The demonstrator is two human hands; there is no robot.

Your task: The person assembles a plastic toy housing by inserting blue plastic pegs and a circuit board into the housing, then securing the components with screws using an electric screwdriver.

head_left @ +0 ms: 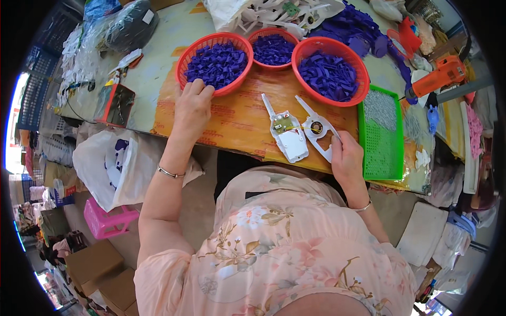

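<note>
Gripping the edge of a white plastic shell point(326, 128), the right hand point(348, 156) is at the near side of the table point(237, 124). Wires point(301, 127) join that shell to a second shell point(293, 143) beside it, bearing a circuit board point(282, 121). The left hand point(194, 108), well apart, curls at a red basket point(235, 88) of purple pieces point(221, 60); whether it pinches anything, I cannot tell.

the pale green desk point(147, 87) was partly covered by an orange-brown sheet point(232, 121). on it lay a white casing half point(293, 144); behind that stood three red baskets point(337, 100). a green tray point(382, 158) sat to the right, a red-edged box point(112, 108) to the left, purple pieces point(348, 31) heaped at the back.
</note>
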